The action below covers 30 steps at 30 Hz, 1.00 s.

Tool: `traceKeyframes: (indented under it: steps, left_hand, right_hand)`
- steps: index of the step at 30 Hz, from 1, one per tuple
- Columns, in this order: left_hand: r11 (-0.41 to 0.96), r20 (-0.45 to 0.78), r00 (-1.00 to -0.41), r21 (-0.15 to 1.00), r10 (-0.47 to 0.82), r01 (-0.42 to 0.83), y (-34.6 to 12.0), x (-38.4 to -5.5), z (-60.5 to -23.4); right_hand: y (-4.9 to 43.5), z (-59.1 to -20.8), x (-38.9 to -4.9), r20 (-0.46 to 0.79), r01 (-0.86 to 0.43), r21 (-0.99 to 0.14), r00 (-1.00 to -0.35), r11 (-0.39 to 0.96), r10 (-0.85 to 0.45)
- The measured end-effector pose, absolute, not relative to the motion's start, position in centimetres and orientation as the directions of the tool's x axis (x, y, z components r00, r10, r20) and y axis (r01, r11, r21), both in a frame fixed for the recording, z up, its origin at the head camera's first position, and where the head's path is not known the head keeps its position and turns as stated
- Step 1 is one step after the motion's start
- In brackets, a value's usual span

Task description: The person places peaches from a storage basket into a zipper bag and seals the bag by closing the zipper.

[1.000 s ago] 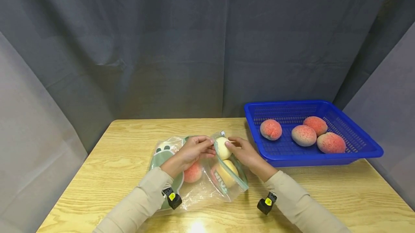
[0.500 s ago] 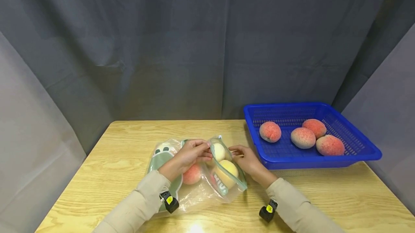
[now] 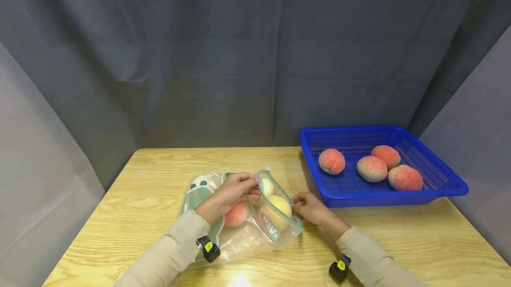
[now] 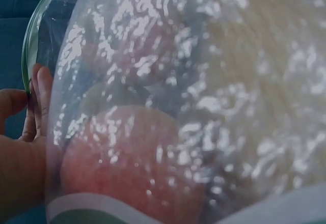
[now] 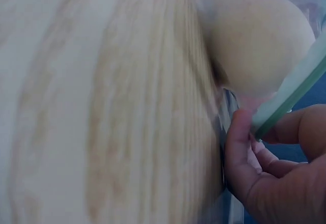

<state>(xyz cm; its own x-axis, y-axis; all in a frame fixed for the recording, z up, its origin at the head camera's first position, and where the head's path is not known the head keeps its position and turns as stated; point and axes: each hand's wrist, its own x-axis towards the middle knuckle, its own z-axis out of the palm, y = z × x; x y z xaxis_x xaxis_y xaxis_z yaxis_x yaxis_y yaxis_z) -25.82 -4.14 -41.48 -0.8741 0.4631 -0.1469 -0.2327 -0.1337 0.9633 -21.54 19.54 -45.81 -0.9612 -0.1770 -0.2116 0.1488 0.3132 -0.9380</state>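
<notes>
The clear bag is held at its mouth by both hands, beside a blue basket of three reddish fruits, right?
Wrong count: the head view shows four reddish fruits in the blue basket, not three. The left hand and right hand do hold the clear bag at its mouth.

On the clear bag (image 3: pixel 243 246) before you, one marking is legible: slanted pale lettering (image 3: pixel 270 226) that reads as "NIU", with a "+" sign (image 3: pixel 275 235) at its lower-right end. You cannot confirm its exact spelling at this size.
</notes>
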Motion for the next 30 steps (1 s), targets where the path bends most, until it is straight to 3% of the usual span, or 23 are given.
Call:
traceKeyframes:
  steps: [18, 30]
  left_hand:
    - [-0.164, -0.157, -0.879, 0.953, 0.450, -0.254, -5.0, -25.9, -41.2]
    - [-0.220, -0.090, -0.883, 0.952, 0.460, -0.212, -7.7, -25.7, -38.9]
  right_hand:
    - [19.4, -45.9, -21.5, -0.158, 0.101, -0.949, -0.972, 0.299, -0.173]
    - [18.1, -43.4, -21.4, -0.115, 0.076, -0.969, -0.981, 0.236, -0.157]
